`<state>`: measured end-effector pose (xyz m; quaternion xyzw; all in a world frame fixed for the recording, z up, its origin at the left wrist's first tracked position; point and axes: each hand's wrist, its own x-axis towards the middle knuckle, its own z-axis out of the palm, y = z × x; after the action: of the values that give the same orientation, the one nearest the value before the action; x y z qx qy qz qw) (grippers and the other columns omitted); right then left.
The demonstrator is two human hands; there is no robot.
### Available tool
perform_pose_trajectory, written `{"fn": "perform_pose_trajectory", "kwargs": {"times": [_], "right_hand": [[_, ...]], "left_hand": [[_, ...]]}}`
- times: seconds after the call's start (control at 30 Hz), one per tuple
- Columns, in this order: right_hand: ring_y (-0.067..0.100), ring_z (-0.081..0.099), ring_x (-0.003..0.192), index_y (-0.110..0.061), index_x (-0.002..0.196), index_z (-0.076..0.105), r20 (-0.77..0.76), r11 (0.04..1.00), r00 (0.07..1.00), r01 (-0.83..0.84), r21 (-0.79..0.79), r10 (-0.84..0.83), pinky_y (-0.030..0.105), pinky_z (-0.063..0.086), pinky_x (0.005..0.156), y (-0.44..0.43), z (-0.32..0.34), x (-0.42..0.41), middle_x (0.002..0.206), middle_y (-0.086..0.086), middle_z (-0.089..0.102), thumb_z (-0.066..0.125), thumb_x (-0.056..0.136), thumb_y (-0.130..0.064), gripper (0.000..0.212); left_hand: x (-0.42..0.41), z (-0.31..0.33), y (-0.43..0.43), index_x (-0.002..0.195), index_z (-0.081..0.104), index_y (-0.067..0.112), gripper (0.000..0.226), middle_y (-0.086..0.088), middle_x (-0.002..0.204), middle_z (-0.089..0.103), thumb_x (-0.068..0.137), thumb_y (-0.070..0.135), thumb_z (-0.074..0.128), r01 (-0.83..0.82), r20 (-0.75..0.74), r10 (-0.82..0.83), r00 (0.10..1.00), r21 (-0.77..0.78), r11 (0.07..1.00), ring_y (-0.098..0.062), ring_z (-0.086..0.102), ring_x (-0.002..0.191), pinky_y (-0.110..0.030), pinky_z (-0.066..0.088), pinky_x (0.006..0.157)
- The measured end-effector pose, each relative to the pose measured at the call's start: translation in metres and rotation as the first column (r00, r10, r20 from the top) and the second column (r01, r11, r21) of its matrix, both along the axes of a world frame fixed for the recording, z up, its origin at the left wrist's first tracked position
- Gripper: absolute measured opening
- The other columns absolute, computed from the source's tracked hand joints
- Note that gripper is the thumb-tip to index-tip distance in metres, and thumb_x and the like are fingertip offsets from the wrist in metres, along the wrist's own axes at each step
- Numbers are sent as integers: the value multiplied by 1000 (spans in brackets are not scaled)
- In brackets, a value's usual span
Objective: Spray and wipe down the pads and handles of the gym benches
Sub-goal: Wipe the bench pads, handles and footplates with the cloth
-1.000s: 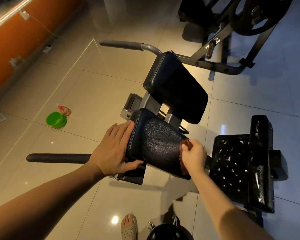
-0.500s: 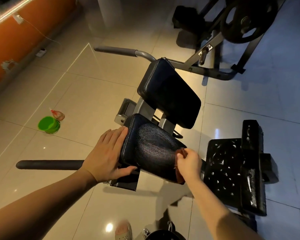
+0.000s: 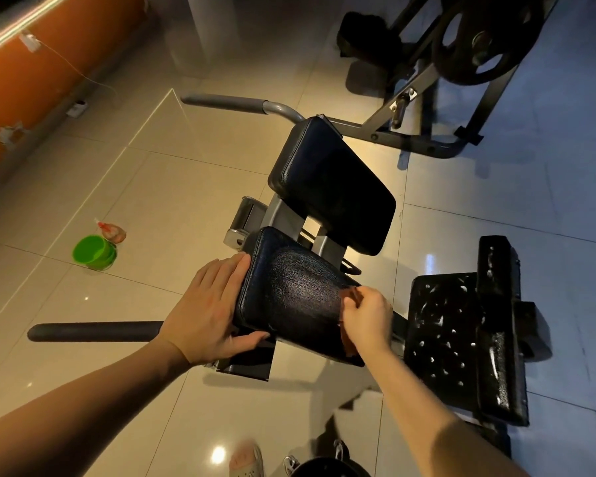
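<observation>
Left hand [image 3: 214, 308] and right hand [image 3: 369, 318] are both on the near pad [image 3: 289, 297] of a grey-framed gym bench [image 3: 286, 215] standing on the tiled floor [image 3: 152, 187]. The step in hand therefore looks like wiping, since the pad's middle shows a dull, streaked patch. The larger far pad [image 3: 331, 187] sits just beyond it. To the right lies a black side pad [image 3: 444, 339] flecked with pale spots; whether these are droplets cannot be told. A black near handle [image 3: 93, 331] juts left from behind the left hand, and a grey far handle [image 3: 224, 102] juts left beyond the far pad. The left hand is spread, with its fingers straight and flat against the near pad's left edge and its thumb along the front edge, bracing it. The right hand is curled tight round a rust-coloured cloth [image 3: 353, 294] and presses it to the pad's right edge. A green bucket [image 3: 93, 252] and, just beside it, a spray bottle [image 3: 112, 230] stand on the floor, well apart to the left. The next move probably calls for firm strokes across the braced pad, with both handles and the other pads apparently left to do.
</observation>
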<state>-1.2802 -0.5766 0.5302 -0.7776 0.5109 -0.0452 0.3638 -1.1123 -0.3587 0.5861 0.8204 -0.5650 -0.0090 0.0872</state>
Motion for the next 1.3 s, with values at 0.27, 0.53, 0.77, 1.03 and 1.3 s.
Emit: {"fn": "perform_pose_trajectory", "kwargs": {"times": [0.27, 0.53, 0.77, 1.03, 1.3], "right_hand": [[3, 56, 90, -16, 111, 69, 427, 933, 832, -346, -98, 353, 17, 50, 73, 62, 73, 49, 105, -8, 59, 60, 100, -19, 14], [23, 66, 103, -12, 113, 71, 6, 998, 998, 60, 24, -60, 29, 50, 84, 4, -12, -15, 107, 3, 67, 65, 96, -16, 18], [-1, 50, 91, -18, 109, 65, 404, 939, 849, -328, -99, 340, 11, 42, 69, 64, 65, 43, 106, -8, 55, 56, 102, -19, 11], [20, 64, 104, -11, 114, 69, 27, 999, 1000, -8, 32, 7, 17, 41, 78, -1, -14, -21, 109, 0, 64, 62, 98, -13, 18], [0, 54, 88, -15, 108, 67, 419, 953, 858, -294, -72, 297, 12, 46, 72, 61, 51, 18, 101, -10, 56, 61, 99, -15, 11]], "left_hand": [[0, -1, 1, 159, 21, 8, 113, -17, 156, 37, 81, 84, 51, -19, -26, 19, 999, 18, 1000, -34, 43, 138, -51, 34, 118], [0, 1, -1, 158, 25, 2, 113, -20, 153, 41, 82, 80, 55, 4, -8, -4, 1000, -2, 1000, -37, 47, 134, -54, 40, 114], [0, 1, 0, 159, 20, 8, 112, -17, 156, 37, 82, 83, 49, -6, -48, 6, 999, -1, 1000, -35, 43, 138, -53, 37, 116], [-1, 3, -1, 158, 22, 3, 113, -19, 156, 38, 82, 82, 51, -4, -26, 4, 1000, 4, 1000, -36, 44, 138, -53, 39, 116], [-1, 1, -1, 159, 22, 5, 113, -18, 156, 38, 82, 83, 50, -10, -38, 10, 999, -10, 1000, -35, 43, 138, -51, 38, 116]]}}
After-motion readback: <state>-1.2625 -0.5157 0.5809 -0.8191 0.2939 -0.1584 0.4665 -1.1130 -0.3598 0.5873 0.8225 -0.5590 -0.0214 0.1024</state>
